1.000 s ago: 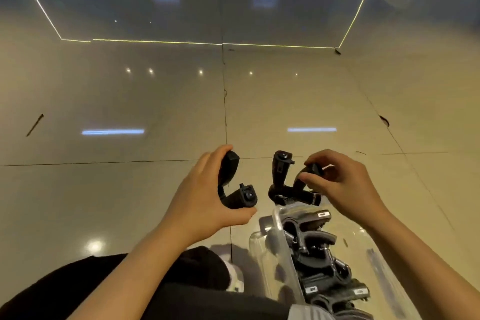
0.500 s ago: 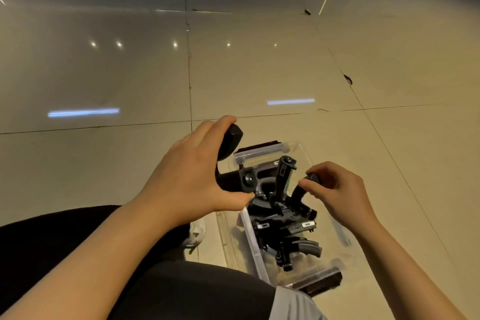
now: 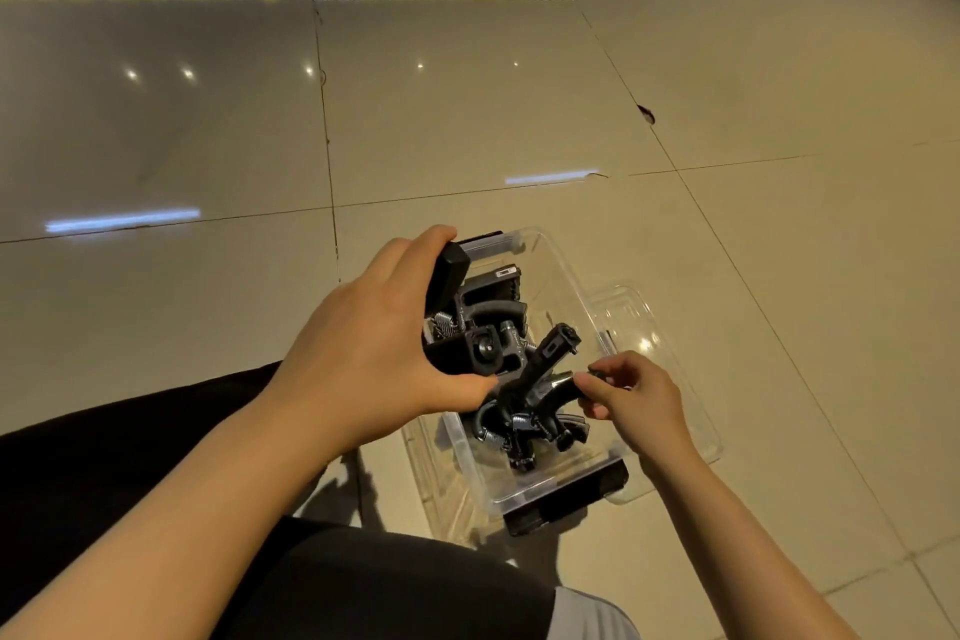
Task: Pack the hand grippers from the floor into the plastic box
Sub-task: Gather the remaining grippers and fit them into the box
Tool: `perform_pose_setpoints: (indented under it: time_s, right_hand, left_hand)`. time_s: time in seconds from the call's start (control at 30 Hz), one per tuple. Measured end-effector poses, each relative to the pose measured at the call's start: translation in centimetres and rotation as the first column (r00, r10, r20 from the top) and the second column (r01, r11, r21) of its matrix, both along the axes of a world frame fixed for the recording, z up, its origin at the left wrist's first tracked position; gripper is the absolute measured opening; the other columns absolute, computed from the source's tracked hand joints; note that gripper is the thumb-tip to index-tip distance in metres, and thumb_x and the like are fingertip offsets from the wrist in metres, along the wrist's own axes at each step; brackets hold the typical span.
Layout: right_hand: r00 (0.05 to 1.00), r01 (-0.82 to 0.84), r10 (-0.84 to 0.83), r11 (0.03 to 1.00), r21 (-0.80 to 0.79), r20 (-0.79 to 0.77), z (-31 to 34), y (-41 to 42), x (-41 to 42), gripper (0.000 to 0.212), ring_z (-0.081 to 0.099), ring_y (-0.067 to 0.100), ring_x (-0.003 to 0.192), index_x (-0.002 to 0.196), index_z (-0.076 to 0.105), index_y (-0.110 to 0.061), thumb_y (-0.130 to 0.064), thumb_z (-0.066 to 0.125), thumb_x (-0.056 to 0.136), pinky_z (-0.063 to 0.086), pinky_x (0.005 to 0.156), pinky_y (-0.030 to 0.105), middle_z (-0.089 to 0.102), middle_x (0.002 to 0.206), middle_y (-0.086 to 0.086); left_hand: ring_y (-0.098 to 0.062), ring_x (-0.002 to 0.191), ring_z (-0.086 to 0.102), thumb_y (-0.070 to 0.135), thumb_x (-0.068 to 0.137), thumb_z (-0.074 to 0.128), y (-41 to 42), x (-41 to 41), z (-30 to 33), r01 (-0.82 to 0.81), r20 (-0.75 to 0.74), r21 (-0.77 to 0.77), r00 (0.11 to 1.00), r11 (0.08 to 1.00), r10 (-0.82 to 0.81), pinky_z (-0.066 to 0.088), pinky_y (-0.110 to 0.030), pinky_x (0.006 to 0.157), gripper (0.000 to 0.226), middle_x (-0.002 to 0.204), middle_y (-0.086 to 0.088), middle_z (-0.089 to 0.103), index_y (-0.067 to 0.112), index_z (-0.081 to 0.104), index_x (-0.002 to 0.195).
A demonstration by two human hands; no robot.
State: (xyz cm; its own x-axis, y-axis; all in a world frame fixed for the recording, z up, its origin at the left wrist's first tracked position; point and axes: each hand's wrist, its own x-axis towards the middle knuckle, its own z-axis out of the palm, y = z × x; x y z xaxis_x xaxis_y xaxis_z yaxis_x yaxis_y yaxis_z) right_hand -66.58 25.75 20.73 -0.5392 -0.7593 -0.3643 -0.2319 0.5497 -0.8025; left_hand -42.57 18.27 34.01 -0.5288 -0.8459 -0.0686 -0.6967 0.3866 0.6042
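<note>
Since the earlier frames both hands have dropped from in front of the box to over it, and the view has tipped down so the whole plastic box (image 3: 558, 270) shows, sitting on the tiled floor (image 3: 467, 120) at about 5 o'clock from frame centre. Left hand (image 3: 374, 353) grasps a black hand gripper (image 3: 457, 322), fingers over one handle, thumb under the other, held above the box's 9 o'clock side. Right hand (image 3: 631, 392) pinches the handle end of a second hand gripper (image 3: 545, 372) with thumb and fingertips; that one angles up toward 11 o'clock, its lower part in among the pile. Packed grippers (image 3: 498, 307) already fill much of the box, from the 12 o'clock end down to 6 o'clock, tangled, springs showing. A clear lid (image 3: 675, 353) lies under or just beside the box at 3 o'clock; can't tell which. Dark trousers (image 3: 130, 483) at 7 o'clock. Step in hand: placing, two at once. Judging by the pile, task is well along; no loose grippers visible on the floor in view. Next move likely calls for lowering each into a gap, right one first since it is already touching the pile, then letting go without handles snagging the springs.
</note>
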Motion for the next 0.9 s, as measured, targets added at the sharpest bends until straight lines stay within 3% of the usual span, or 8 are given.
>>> perform_pose_setpoints:
  time_s: [0.13,0.33,0.4,0.47,0.53,0.67,0.77,0.9]
  right_hand:
    - [0.980,0.082,-0.090,0.995,0.051,0.179,-1.8,0.7,0.4,0.012,0.062,0.013,0.054,0.082,0.060,-0.007,-0.010,0.072,0.081,0.049,0.054,0.023,0.061,0.074,0.010]
    - [0.948,0.133,-0.155,0.986,0.098,0.277,-4.2,1.4,0.5,0.010,0.069,0.021,0.070,0.087,0.060,-0.002,-0.006,0.068,0.083,0.055,0.057,0.025,0.067,0.084,0.013]
    - [0.983,0.072,-0.087,0.993,0.097,0.161,-5.2,1.8,0.0,0.011,0.068,0.021,0.070,0.087,0.061,-0.006,-0.014,0.069,0.084,0.058,0.063,0.032,0.067,0.084,0.014]
    - [0.996,-0.057,0.066,0.990,0.129,-0.065,-6.0,2.1,-0.7,0.014,0.066,0.020,0.067,0.085,0.063,-0.014,-0.026,0.070,0.083,0.057,0.068,0.039,0.067,0.078,0.008]
    - [0.960,-0.149,0.186,0.972,0.180,-0.209,-5.9,2.3,-1.2,0.016,0.064,0.015,0.065,0.086,0.064,-0.017,-0.032,0.070,0.082,0.056,0.068,0.037,0.068,0.075,0.001]
    - [0.785,-0.322,0.451,0.883,0.341,-0.426,-5.5,2.2,-2.1,0.022,0.060,0.014,0.078,0.098,0.065,-0.020,-0.037,0.068,0.084,0.052,0.072,0.030,0.066,0.087,-0.002]
    - [0.564,-0.406,0.627,0.777,0.480,-0.537,-5.3,1.9,-2.5,0.027,0.059,0.017,0.087,0.110,0.060,-0.020,-0.034,0.062,0.088,0.050,0.073,0.030,0.064,0.100,0.000]
    - [0.360,-0.565,0.674,0.708,0.424,-0.645,-5.3,0.1,-2.4,0.046,0.054,0.023,0.104,0.126,0.052,-0.021,-0.030,0.067,0.083,0.049,0.075,0.033,0.054,0.120,0.003]
  left_hand:
    - [-0.008,0.098,0.042,0.055,0.057,0.074,0.9,0.5,-0.7,-0.049,0.061,0.006,0.997,0.999,0.049,0.038,-0.024,0.078,0.106,0.126,0.011,0.039,0.033,0.017,0.143]
    - [-0.007,0.101,0.042,0.055,0.056,0.073,1.8,0.9,-1.1,-0.103,0.064,0.011,0.993,0.995,0.102,0.036,-0.024,0.080,0.107,0.130,0.010,0.039,0.032,0.017,0.144]
    - [-0.003,0.100,0.037,0.052,0.056,0.075,1.7,1.2,-1.1,-0.139,0.040,-0.001,0.989,0.990,0.139,0.031,-0.023,0.079,0.106,0.131,0.011,0.039,0.032,0.019,0.143]
    - [-0.003,0.101,0.036,0.048,0.056,0.078,1.6,1.6,-1.0,-0.177,0.025,-0.017,0.984,0.984,0.177,0.030,-0.023,0.080,0.105,0.134,0.008,0.040,0.031,0.022,0.143]
    - [-0.008,0.102,0.041,0.046,0.057,0.078,1.7,1.8,-1.2,-0.190,0.047,-0.025,0.980,0.981,0.191,0.032,-0.025,0.078,0.104,0.135,0.006,0.040,0.030,0.022,0.143]
    - [-0.017,0.109,0.047,0.051,0.057,0.075,1.9,1.8,-1.6,-0.214,0.091,-0.014,0.972,0.977,0.215,0.037,-0.028,0.077,0.104,0.134,0.005,0.039,0.031,0.020,0.143]
    - [-0.016,0.110,0.045,0.051,0.056,0.075,1.9,1.8,-1.7,-0.233,0.076,0.010,0.970,0.972,0.231,0.036,-0.028,0.078,0.105,0.134,0.006,0.039,0.031,0.019,0.143]
    - [-0.016,0.105,0.046,0.050,0.056,0.076,2.2,1.5,-1.7,-0.230,0.078,0.000,0.970,0.973,0.229,0.040,-0.029,0.078,0.105,0.133,0.006,0.040,0.031,0.020,0.143]
